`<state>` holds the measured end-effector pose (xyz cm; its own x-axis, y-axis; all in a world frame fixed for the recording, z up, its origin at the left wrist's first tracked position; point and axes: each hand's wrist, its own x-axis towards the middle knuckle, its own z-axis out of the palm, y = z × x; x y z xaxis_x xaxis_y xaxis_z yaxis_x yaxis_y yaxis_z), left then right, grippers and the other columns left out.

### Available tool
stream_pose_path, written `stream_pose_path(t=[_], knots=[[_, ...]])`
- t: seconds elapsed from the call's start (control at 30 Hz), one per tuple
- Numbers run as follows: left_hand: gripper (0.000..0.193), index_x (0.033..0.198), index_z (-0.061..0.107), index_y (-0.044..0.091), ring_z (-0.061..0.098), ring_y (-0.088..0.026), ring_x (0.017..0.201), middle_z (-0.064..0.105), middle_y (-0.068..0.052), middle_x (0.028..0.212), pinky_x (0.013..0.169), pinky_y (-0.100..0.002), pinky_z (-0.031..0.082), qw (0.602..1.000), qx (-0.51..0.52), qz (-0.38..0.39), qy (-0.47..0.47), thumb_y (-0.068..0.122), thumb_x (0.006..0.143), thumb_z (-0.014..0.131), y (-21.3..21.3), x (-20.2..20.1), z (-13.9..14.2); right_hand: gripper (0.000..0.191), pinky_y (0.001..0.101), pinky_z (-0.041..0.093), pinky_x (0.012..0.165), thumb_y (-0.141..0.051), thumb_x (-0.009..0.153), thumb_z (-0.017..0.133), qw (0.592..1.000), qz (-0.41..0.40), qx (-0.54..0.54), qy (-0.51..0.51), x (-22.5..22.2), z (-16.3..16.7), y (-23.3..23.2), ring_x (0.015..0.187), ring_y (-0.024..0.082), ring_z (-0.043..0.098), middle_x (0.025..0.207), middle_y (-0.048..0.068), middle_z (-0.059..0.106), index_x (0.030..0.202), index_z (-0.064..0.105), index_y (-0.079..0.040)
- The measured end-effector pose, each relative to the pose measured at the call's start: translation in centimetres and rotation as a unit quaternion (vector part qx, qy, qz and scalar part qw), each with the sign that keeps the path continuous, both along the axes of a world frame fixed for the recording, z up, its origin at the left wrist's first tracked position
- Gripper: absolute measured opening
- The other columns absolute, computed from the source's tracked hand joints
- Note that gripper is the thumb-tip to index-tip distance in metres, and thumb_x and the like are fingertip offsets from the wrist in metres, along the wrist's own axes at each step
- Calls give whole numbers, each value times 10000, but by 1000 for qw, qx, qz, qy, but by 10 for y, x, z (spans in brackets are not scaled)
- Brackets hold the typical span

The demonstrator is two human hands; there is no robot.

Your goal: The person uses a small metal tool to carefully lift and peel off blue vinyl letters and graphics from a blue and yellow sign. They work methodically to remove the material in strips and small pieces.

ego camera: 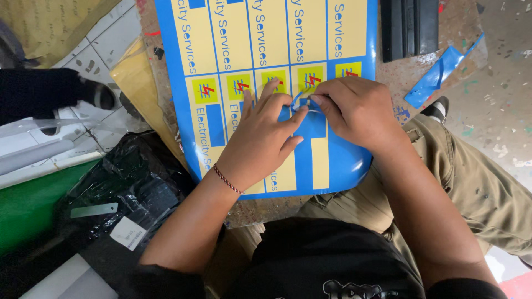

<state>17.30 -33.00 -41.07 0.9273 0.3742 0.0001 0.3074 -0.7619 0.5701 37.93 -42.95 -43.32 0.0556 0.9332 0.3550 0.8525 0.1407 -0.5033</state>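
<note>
Blue and yellow vinyl makes up the sticker sheet (266,72), a glossy panel divided by thin blue lines into narrow yellow cells, each with a small red-and-blue emblem and sideways blue lettering. It lies flat on a speckled work board (443,66) in the upper middle of the frame, its long axis running from the top edge down toward the person's lap, with its rounded lower corner at centre right. The left hand (260,141) presses flat on the sheet, fingers spread and released, thumb pointing right. The right hand (354,111) is curled, its fingertips pinching a thin blue strip (302,98) that lifts in a small loop off the sheet's middle. At the upper right lies a loose blue scrap (438,75), beside a black tool (410,27) at the top edge. A crumpled black plastic bag (127,188) sits at the lower left.
</note>
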Motion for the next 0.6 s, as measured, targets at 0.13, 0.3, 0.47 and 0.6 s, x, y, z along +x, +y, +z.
stream_pose_path(t=[0.13,0.3,0.47,0.6], knots=[[431,1266,691,89,363,-427,1428,501,-120,1272,1114,-756,272,1000,-13,4,-9,227,866,773,1,-1,-3,103,423,529,680,-99,972,779,1000,-3,-3,-13,-2,-1,1,791,317,689,906,111,716,1005,689,-61],[397,1245,705,96,358,-424,1428,502,-118,1259,1124,-759,262,1000,-15,2,-10,211,870,768,2,-2,-4,105,419,532,685,-107,975,781,1000,0,-1,-20,-2,-2,2,792,313,689,915,105,721,1004,688,-67],[376,1239,716,110,356,-422,1429,498,-120,1254,1127,-753,261,999,-30,5,-13,193,874,762,2,-3,-5,116,416,537,696,-106,971,778,1000,22,-8,-17,-1,-2,0,808,309,696,905,100,712,1017,679,-67],[370,1237,716,104,357,-418,1431,498,-118,1260,1134,-752,260,1000,-25,3,-13,191,880,760,1,-4,-5,144,420,525,670,-118,965,804,1000,9,-9,-8,-2,-3,2,776,319,683,880,113,707,996,677,-57]])
